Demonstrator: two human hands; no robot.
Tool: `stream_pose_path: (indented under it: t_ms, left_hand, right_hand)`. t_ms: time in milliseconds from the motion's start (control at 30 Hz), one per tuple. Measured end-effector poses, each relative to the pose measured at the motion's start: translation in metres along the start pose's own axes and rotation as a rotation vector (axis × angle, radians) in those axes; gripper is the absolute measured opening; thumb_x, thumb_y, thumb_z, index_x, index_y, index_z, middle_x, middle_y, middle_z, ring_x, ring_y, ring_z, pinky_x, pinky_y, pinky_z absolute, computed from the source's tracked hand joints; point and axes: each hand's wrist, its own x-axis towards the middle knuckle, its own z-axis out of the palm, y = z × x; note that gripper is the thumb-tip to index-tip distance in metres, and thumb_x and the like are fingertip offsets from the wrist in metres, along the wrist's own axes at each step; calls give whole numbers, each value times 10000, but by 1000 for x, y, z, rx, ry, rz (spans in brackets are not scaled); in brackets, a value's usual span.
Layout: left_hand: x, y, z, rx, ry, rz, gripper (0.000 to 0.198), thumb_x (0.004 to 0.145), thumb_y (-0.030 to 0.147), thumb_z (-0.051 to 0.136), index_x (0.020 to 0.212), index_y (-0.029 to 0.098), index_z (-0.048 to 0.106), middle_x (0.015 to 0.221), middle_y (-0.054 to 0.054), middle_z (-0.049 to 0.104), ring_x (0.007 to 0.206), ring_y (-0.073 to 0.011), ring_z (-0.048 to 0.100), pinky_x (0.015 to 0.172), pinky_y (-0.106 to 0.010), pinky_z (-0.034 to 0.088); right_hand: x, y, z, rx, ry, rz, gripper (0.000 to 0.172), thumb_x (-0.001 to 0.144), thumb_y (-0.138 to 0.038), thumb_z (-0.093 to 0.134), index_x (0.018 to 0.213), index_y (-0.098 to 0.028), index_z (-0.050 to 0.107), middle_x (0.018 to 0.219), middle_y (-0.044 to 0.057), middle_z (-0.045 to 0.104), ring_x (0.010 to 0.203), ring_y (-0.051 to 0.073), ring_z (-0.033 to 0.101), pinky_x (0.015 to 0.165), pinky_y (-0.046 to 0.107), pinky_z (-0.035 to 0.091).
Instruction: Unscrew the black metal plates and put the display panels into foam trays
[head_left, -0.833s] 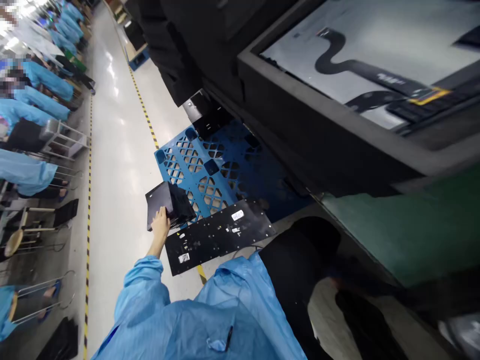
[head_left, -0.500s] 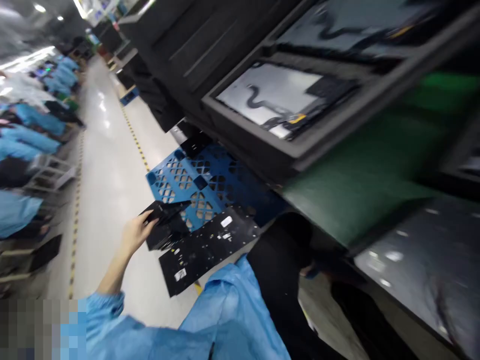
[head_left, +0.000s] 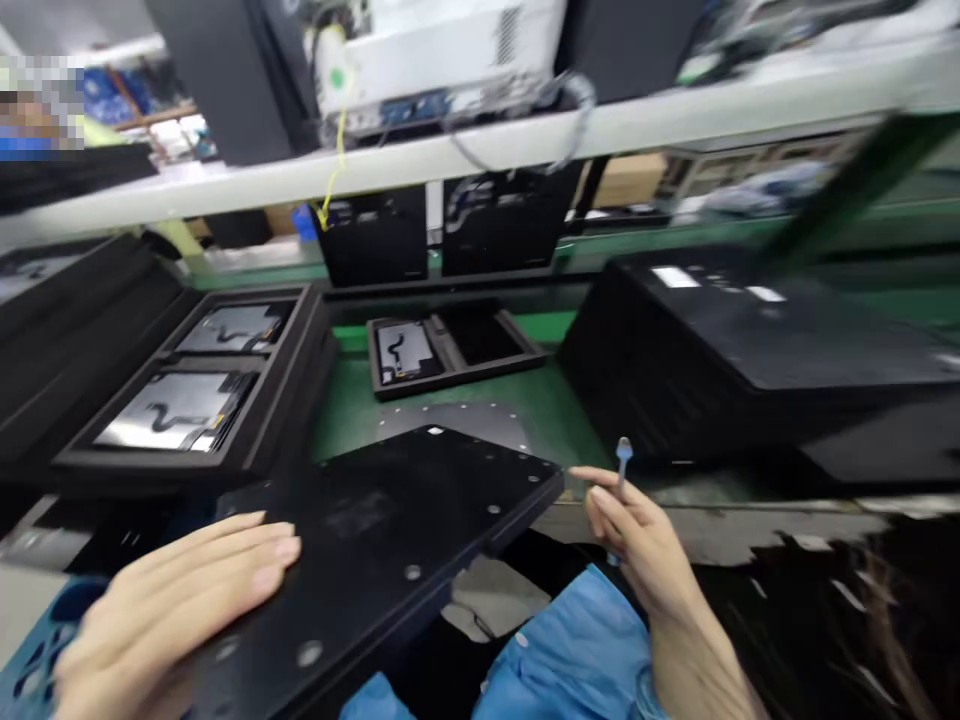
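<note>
A large flat black panel [head_left: 390, 500], with round metal-rimmed spots along its edge, lies tilted in front of me. My left hand [head_left: 187, 600] grips its left side, fingers stretched together over the top face; the thumb is out of sight. At the panel's right corner, my right hand [head_left: 637, 530] points its index finger at the edge, touching or nearly so. Between the fingers of that hand is a slim stick-like tool [head_left: 622, 462] with a blue, spade-shaped tip, held upright. Behind the panel, a grey plate [head_left: 457, 420] with small dots lies on the green bench.
A two-pocket black foam tray [head_left: 450, 375] holds a silver screen part [head_left: 405, 352]. Stacked foam trays [head_left: 240, 470] with similar parts stand left. A big black foam block [head_left: 772, 340] occupies the right. Two black panels [head_left: 379, 240] lean under the white shelf [head_left: 247, 185].
My view has swung from the aisle and blue pallet to the bench. My left hand was on thin black sheets by the pallet; now it holds the panel. My right hand has come into view.
</note>
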Motion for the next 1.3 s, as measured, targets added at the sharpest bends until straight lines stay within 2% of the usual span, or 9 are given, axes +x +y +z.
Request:
stream_pose_path:
  t_ms: [167,300,400,567,733,933,1067,1200,1300]
  left_hand:
    - [86,14,94,78,61,419,632,970,110,547,1582,266,565,1417,11,741,1395,-202,668,1232,-434,573]
    - [84,-12,152,173,45,534,291,1039,91,567,1278,161,717,1364,-83,781,1488,-264,579,1288,-468,488]
    - [66,-41,174,173,17,497,262,1064,53,528,1240,134,705,1332,-117,794,1515,-263,548,1281,-449,489]
    - [44,-64,181,122,5,420,245,1040,1,568,1210,119,699,1342,-142,785,1509,-302,558,1265,-522,510]
    - [32,-50,177,13,14,372,247,1034,-7,589,1232,101,690,1327,-164,782,1494,-350,573,1278,-658,456]
    - [19,-43,192,-12,-64,387,298,1056,-25,483,1244,104,675,1331,-150,783,1518,-296,555,1322,-637,397]
    - [25,-38,205,97,-36,456,269,1029,0,544,1188,116,726,1342,-139,782,1541,-319,525,1350,-609,365]
    - [43,-40,190,258,-190,227,548,1024,35,498,1496,272,645,1668,-102,542,1648,-327,349,1380,-701,92]
    - [60,-48,165,329,-288,-14,704,1013,52,497,1654,341,469,1782,-116,346,1677,-400,239,1308,-827,130]
  right_hand:
    - [-30,24,-44,145,166,58,534,897,-655,800,1213,-228,746,624,-55,424,503,74,240,478,225,143]
    - [-49,43,-75,160,221,118,488,927,-662,753,1213,-266,761,647,-39,408,501,100,246,475,254,143]
    - [-51,62,-84,154,192,149,497,934,-672,738,1218,-264,756,635,-44,400,485,106,256,465,266,159]
    - [-40,81,-70,167,124,240,653,892,-746,751,1245,-197,724,630,-76,390,473,64,214,452,228,130]
    - [-20,79,-39,170,52,237,653,933,-736,723,1275,-182,684,660,-87,396,500,50,191,484,218,115]
    - [11,71,4,170,16,192,792,925,-789,647,1469,-216,608,671,-74,468,476,58,167,467,226,88]
    - [20,68,16,30,85,69,792,856,-769,761,1388,-187,677,685,-85,327,582,107,318,524,233,248]
    - [19,65,21,15,118,72,736,883,-764,749,1332,-186,677,733,-80,265,620,118,295,531,242,220]
    - [19,63,28,24,136,56,714,880,-760,753,1306,-192,674,738,-82,252,623,119,278,524,242,205]
